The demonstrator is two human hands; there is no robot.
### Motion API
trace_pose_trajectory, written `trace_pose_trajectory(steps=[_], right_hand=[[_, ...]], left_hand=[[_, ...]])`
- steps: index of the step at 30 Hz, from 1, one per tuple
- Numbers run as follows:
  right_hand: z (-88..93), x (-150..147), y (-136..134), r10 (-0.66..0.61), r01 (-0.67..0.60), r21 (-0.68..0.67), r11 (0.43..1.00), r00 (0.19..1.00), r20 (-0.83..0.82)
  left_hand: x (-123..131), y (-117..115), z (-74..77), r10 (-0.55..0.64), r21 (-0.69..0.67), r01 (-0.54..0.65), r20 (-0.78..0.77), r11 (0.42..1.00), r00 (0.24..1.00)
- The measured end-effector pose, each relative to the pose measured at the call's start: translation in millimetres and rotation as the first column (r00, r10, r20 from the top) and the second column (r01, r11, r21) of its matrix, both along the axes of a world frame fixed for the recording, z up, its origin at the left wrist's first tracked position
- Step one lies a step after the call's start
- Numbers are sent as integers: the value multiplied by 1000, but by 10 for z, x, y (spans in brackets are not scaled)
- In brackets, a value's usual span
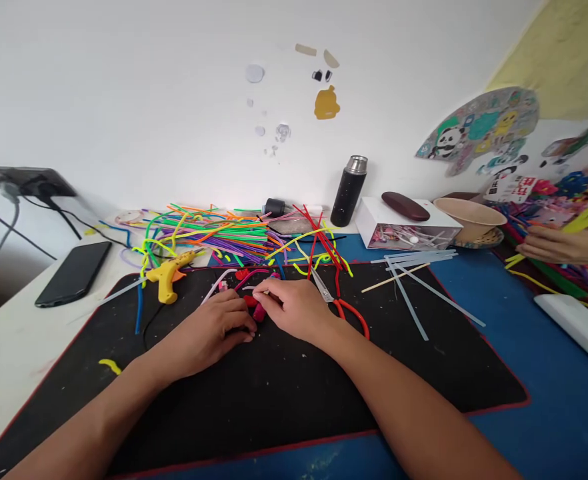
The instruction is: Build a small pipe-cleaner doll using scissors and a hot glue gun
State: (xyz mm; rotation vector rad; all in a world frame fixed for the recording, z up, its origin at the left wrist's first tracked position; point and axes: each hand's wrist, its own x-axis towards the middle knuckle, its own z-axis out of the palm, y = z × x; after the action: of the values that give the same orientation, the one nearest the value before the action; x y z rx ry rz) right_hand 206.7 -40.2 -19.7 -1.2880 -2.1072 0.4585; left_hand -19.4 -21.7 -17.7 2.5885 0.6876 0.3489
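Note:
My left hand (214, 330) and my right hand (294, 308) meet over the black mat (274, 393), fingers curled together around a small red and pink pipe-cleaner piece (257, 307). The left hand presses it from the near left, while the right hand pinches it from the right. More red and pink pipe-cleaner bits (244, 275) lie just beyond the fingers. Red-handled scissors (341, 301) lie right beside my right hand.
A yellow glue gun (168, 275) lies left of my hands, with clear glue sticks (414, 280) to the right. A heap of coloured pipe cleaners (214, 233), a black flask (348, 192), a white box (404, 223) and a phone (74, 273) lie behind. Another person's hand (559, 247) is at the right edge.

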Motion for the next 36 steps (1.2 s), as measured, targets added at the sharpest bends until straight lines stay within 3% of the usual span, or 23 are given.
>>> trace_pose_trajectory(steps=[21,30,36], right_hand=[[23,-25,12,-66,67,-7,998,996,58],[-21,-34,-16,-13,14,11,1000,997,-77],[-26,-11,-12,21,-22,-6,1000,998,-60]], left_hand=[[-13,84,-169,-47,113,36,94,993,994],[32,-26,24,-21,23,21,14,1000,1000],[22,-37,68,30,-21,-30,11,999,999]])
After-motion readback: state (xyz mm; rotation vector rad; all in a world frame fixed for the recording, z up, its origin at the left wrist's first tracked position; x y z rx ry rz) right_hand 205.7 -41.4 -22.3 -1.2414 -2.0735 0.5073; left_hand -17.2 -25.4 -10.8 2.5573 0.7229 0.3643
